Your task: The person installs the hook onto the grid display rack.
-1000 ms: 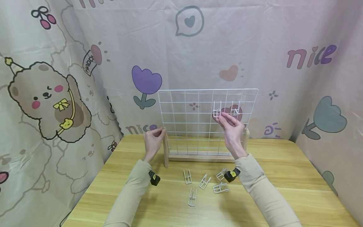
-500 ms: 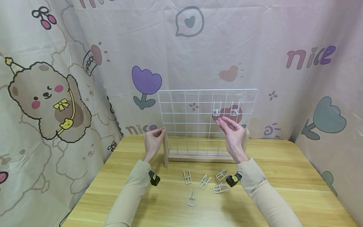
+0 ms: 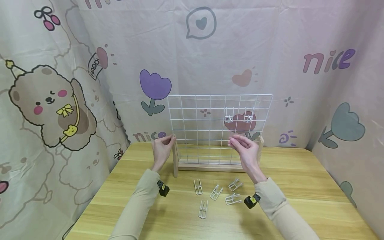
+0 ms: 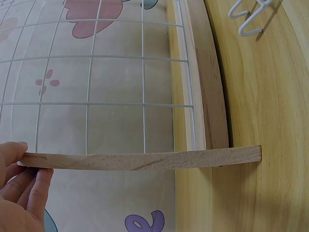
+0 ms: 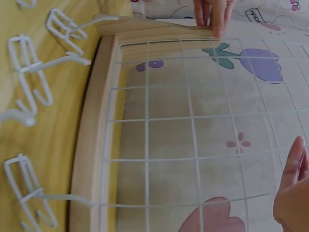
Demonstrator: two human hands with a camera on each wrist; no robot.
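A white wire grid panel point(image 3: 202, 125) stands upright in a wooden base point(image 3: 213, 166). With thumb and fingers on either side, my left hand point(image 3: 162, 148) pinches the top of the stand's left wooden post point(image 4: 140, 161). My right hand point(image 3: 247, 151) is in front of the grid's right half, fingers loosely bent, holding nothing. Above it two white wire hooks hang on the grid, one at the left point(image 3: 229, 116) and one at the right point(image 3: 248, 115). In the right wrist view, my right fingers point(image 5: 295, 162) appear beside the wires.
Several more white hooks lie on the wooden table point(image 3: 120, 200) before the stand, among them one nearest me point(image 3: 203, 209) and one at the right point(image 3: 233, 199). A printed curtain point(image 3: 192, 60) hangs behind and at both sides.
My right hand has let go of the left hanging hook and moved down, away from it. That hook stays on the grid. My left hand keeps its place on the post.
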